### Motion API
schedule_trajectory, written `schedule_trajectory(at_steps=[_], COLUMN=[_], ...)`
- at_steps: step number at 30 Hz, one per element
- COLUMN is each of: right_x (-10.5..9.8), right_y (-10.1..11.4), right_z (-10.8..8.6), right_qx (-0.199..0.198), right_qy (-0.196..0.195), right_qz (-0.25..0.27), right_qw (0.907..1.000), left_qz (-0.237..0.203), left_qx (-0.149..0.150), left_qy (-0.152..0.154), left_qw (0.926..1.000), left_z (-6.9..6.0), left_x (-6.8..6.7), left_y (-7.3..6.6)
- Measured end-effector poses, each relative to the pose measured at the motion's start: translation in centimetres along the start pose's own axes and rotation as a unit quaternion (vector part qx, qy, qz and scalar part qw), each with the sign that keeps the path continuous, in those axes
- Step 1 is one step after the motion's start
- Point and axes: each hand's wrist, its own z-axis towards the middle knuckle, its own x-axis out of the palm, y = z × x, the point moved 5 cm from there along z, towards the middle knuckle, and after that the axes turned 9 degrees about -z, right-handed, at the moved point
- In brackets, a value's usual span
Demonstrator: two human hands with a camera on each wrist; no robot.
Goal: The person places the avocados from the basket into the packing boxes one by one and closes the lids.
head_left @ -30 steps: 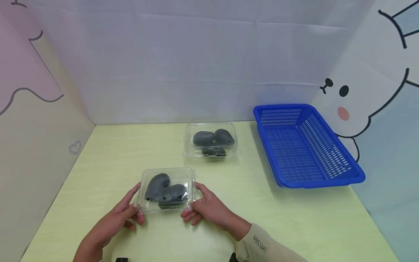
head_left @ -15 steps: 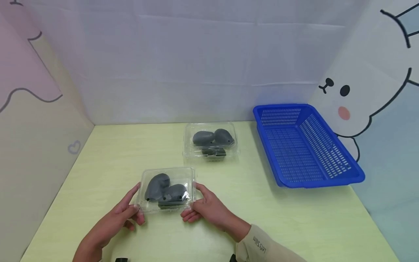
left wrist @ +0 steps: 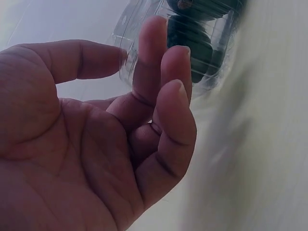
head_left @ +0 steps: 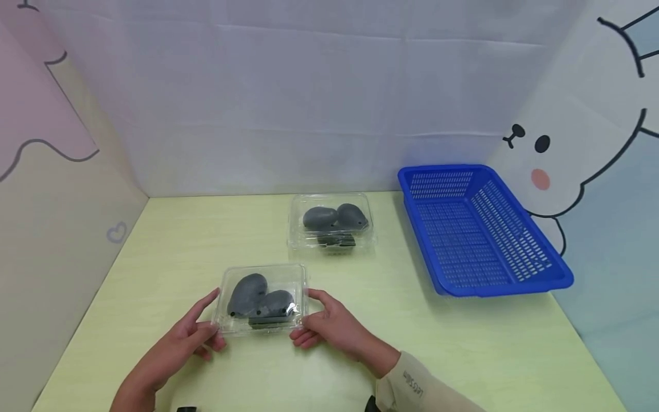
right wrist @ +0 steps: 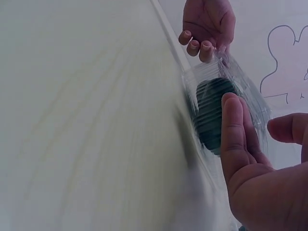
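A clear plastic clamshell box (head_left: 229, 323) lies on the table with dark grey rounded objects (head_left: 248, 294) and a smaller ridged dark piece (head_left: 270, 321) inside. At its left side is my left hand (head_left: 175, 346), thumb and index finger spread beside the edge. In the left wrist view, that thumb's tip meets the clear plastic. My right hand (head_left: 342, 332) is at the right side, index finger and thumb by the edge, other fingers low near the front corner. The right wrist view shows its fingers straight along the box (right wrist: 199, 74), the thumb held apart from them.
A second clear clamshell box (head_left: 298, 237) with similar grey objects stands farther back in the middle. To the right is a blue perforated plastic basket (head_left: 437, 274). A white cloth wall (head_left: 309, 114) borders the pale yellow table (head_left: 180, 240) at the back.
Both hands have shifted slightly outward, the left one to the left and the right one to the right. The front box has stayed nearly in place; the rear box and basket have not moved.
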Motion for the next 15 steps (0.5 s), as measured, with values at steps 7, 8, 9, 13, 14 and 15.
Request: schedule_trajectory(at_steps=[7,8,9,13,14,15], right_x=[-1.9,-2.3,-2.6,-4.3,-4.7,-5.2], right_y=[0.4,0.4,0.5,1.1,1.3,1.5], right_z=[-0.4,-0.5,-0.6,-0.9,-1.0,-1.1], right_qx=[0.008,0.008,0.009,0.007,0.005,0.005], right_qy=[-0.006,-0.008,-0.009,-0.019,-0.022,-0.024], right_qz=[-0.046,-0.053,-0.060,-0.085,-0.090,-0.097], right_qw=[0.9989,0.9985,0.9981,0.9962,0.9956,0.9950], left_qz=[0.038,0.045,0.053,0.085,0.094,0.104], left_qx=[0.003,0.002,0.002,-0.010,-0.011,-0.011], left_qy=[-0.008,-0.012,-0.016,-0.040,-0.046,-0.049], left_qw=[0.9992,0.9989,0.9985,0.9956,0.9945,0.9933], left_z=[0.0,-0.1,-0.1,-0.3,-0.3,-0.3], left_x=[-0.5,-0.7,-0.8,-1.4,-1.6,-1.8], left_y=[-0.2,-0.3,-0.4,-1.1,-1.3,-1.5])
